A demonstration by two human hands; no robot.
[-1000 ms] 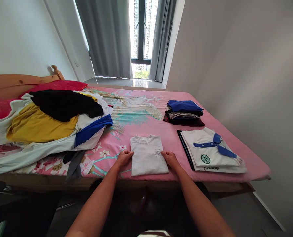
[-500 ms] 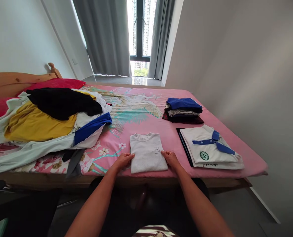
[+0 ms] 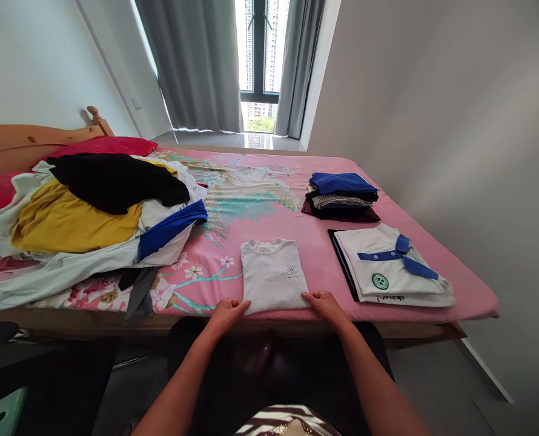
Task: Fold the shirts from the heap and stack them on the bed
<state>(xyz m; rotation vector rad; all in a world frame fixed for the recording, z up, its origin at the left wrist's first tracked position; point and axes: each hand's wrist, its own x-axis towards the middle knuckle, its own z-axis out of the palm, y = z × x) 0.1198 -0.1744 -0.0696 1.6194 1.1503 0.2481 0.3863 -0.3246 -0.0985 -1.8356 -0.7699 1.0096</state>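
Note:
A light grey sweatshirt (image 3: 273, 275), folded into a neat rectangle with its collar pointing away from me, lies flat near the front edge of the bed. A small bear drawing marks its chest. My left hand (image 3: 228, 315) pinches its near left corner between thumb and fingers. At the near right corner my right hand (image 3: 326, 306) pinches the fabric the same way. To the right lies a stack of folded clothes topped by a white polo shirt (image 3: 373, 257) with blue trim and a green round badge.
Loose clothes pile up at left, with a yellow garment (image 3: 79, 224) and a black garment (image 3: 119, 181) on top. Farther back stands a folded stack under a blue garment (image 3: 342, 181). A pink floral sheet (image 3: 260, 224) covers the bed. A green phone (image 3: 1, 415) shows at bottom left.
Both hands have slid from the sides of the sweatshirt toward me, down to its near corners. The sweatshirt stays folded in place. The view has tilted slightly.

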